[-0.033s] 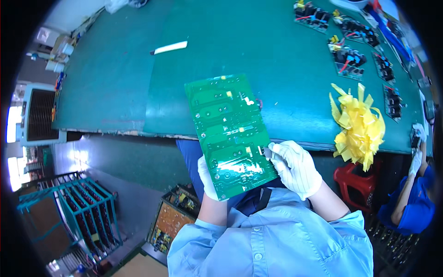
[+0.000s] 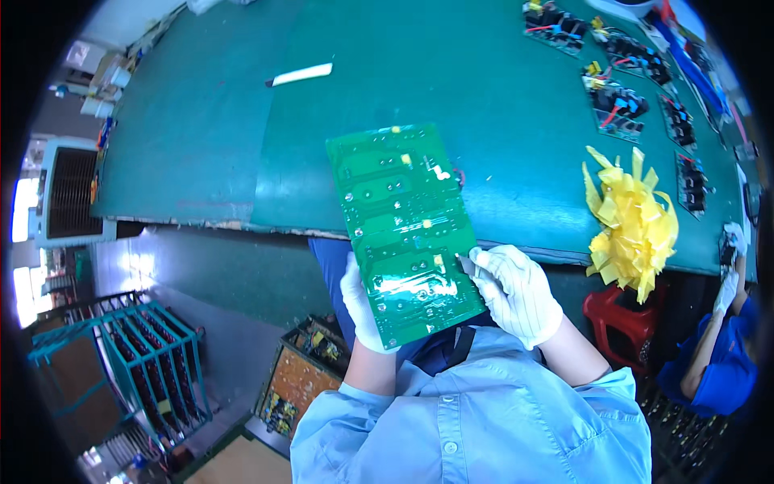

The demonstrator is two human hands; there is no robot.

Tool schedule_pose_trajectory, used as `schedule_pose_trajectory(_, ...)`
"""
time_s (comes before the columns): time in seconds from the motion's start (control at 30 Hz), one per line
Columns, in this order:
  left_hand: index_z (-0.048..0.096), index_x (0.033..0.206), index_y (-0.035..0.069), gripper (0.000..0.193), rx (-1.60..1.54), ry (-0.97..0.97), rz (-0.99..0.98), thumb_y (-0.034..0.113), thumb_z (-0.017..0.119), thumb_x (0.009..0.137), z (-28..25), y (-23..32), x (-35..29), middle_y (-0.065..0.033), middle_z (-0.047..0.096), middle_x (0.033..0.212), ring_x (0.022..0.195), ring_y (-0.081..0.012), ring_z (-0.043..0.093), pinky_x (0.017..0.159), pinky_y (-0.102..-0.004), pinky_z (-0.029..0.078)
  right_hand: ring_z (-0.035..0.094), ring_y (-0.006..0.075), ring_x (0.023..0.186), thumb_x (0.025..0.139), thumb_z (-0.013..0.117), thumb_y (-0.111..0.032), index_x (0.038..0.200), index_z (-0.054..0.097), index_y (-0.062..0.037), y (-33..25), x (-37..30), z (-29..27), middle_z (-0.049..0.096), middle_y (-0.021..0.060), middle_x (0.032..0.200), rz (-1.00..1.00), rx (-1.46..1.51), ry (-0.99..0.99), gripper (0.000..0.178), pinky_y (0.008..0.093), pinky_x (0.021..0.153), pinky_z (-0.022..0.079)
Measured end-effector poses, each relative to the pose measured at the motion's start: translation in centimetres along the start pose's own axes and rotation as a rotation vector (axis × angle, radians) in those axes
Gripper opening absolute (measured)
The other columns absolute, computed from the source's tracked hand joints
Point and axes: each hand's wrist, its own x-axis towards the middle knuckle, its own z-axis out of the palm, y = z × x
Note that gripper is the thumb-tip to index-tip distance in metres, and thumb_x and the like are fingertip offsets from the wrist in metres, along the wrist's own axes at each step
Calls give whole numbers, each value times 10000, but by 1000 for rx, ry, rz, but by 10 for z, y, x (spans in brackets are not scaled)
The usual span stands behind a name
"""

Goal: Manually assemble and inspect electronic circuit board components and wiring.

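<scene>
A large green circuit board [image 2: 415, 242] is tilted in front of my body, its solder side with small yellow and white patches facing up. My left hand [image 2: 360, 310], in a white glove, grips its lower left edge; the fingers beneath are hidden. My gloved right hand [image 2: 520, 300] is closed at the board's right edge. Between its thumb and fingers I pinch a small, flat, grey blade-like piece [image 2: 468, 265], its tip at the board's surface. Whether the tip touches, I cannot tell.
Yellow tape strips [image 2: 633, 226] bunch at the green table's [image 2: 363, 89] right front edge. A white-handled tool [image 2: 302, 75] lies further back. Several component boards [image 2: 617, 105] occupy the far right. A red stool [image 2: 621, 323], a co-worker's blue sleeve [image 2: 717, 355] and a rack [image 2: 153, 371] stand around.
The view has shifted slightly. The small pale patch by the grey piece's tip no longer shows, and the tip sits a little differently on the board. Both hands keep their hold.
</scene>
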Motion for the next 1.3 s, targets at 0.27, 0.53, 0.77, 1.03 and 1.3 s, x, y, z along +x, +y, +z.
schedule_pose_trajectory(0.27,340,1404,115,813,12,-63,-25,718,271,863,-20,-5,-24,-88,402,1388,1188,-250,456,1021,-423,366,605,258,722,759,652,-43,1121,565,-30,-1,18,-17,618,100,862,-148,-223,-98,372,351,588,480)
schedule_pose_trajectory(0.53,437,1320,108,704,138,341,84,647,229,917,14,-23,-32,-83,540,1232,1084,-204,542,946,-376,433,592,254,678,738,675,-67,1108,562,-30,-7,22,-14,583,80,786,-207,-280,-347,389,355,538,462)
schedule_pose_trajectory(0.77,367,1355,56,427,353,125,-19,102,426,935,-1,-3,-23,-66,542,1209,1074,-152,560,924,-297,453,587,236,681,739,660,-83,1088,573,-24,9,25,-16,586,89,816,-322,-285,-210,365,339,532,468)
schedule_pose_trajectory(1.03,371,1369,62,427,281,52,5,123,425,951,-20,-3,-21,-62,553,1202,1071,-128,562,923,-275,454,595,243,682,728,663,-44,1042,579,-60,8,33,-17,607,71,827,-338,-326,-328,326,336,537,460)
schedule_pose_trajectory(1.3,377,1365,60,432,212,78,12,159,462,953,-28,-5,-22,-65,549,1208,1081,-146,569,914,-289,473,586,236,649,696,667,-22,1031,580,-54,15,35,-15,592,65,794,-376,-270,-356,347,330,513,451)
